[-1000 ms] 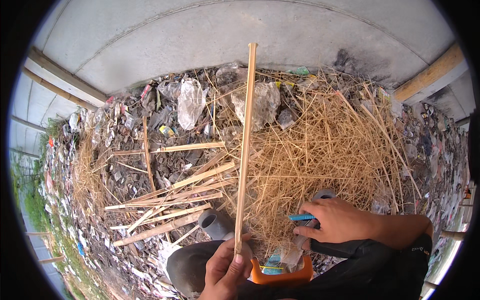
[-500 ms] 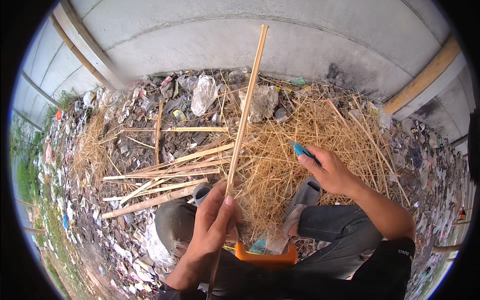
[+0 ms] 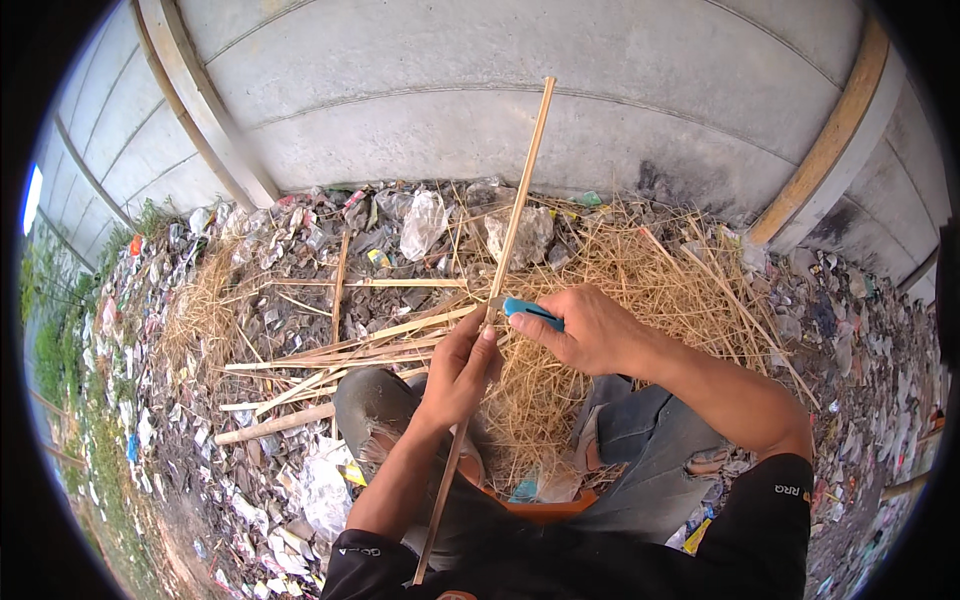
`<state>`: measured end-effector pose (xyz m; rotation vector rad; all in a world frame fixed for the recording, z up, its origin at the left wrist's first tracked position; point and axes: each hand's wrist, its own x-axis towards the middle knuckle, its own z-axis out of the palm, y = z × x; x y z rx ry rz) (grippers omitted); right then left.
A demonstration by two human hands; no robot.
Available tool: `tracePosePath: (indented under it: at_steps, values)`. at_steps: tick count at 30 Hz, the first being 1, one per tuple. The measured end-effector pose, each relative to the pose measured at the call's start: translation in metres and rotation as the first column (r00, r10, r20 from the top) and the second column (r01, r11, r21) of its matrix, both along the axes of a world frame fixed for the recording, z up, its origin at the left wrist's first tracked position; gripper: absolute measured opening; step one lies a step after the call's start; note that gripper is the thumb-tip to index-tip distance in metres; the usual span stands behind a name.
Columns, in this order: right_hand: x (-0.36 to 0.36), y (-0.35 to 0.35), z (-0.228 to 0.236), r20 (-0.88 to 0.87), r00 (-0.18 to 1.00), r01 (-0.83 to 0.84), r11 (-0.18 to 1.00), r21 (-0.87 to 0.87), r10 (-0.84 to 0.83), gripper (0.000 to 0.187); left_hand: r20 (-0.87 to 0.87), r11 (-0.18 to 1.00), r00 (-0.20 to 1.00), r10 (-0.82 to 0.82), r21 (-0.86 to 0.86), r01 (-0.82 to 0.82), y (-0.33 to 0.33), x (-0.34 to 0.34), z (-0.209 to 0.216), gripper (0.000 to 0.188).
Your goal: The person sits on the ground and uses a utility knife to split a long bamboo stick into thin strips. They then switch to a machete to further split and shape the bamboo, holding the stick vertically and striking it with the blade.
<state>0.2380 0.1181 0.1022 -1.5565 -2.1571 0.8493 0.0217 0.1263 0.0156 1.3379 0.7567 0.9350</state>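
My left hand [image 3: 462, 368] is closed round the middle of a long, narrow bamboo strip [image 3: 524, 190]. The strip slants up and away toward the wall, and its lower end passes between my forearm and my lap. In my right hand [image 3: 592, 328] is a blue utility knife [image 3: 533, 313], gripped with the fingers wrapped round its handle. The knife's tip meets the strip just above my left thumb; the blade itself is small and hard to make out. Beyond my left hand lie several split bamboo strips [image 3: 385, 345] on the ground.
A heap of thin bamboo shavings [image 3: 610, 265] spreads in front of my feet and to the right. Litter and plastic scraps [image 3: 230, 480] cover the ground. A pale rock [image 3: 528, 236] sits near the grey concrete wall [image 3: 480, 120]. Beneath me shows an orange seat edge [image 3: 540, 512].
My right hand has moved left, bringing the knife from beside the strip onto it. My left hand has shifted slightly up and right with the strip. The view has tilted upward a little.
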Motion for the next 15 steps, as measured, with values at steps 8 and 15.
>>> tracePosePath:
  at_steps: [8,15]
  values:
    - [-0.019,0.006,-0.031,-0.014,0.996,-0.086,0.988,0.125,0.088,0.071,0.043,1.000,0.999,0.017,-0.013,-0.016,-0.008,-0.011,0.004,0.029]
    - [-0.023,0.024,-0.044,0.194,0.980,-0.093,0.976,0.195,0.054,0.070,0.015,0.999,1.000,-0.014,-0.045,0.015,-0.004,-0.027,-0.020,0.038]
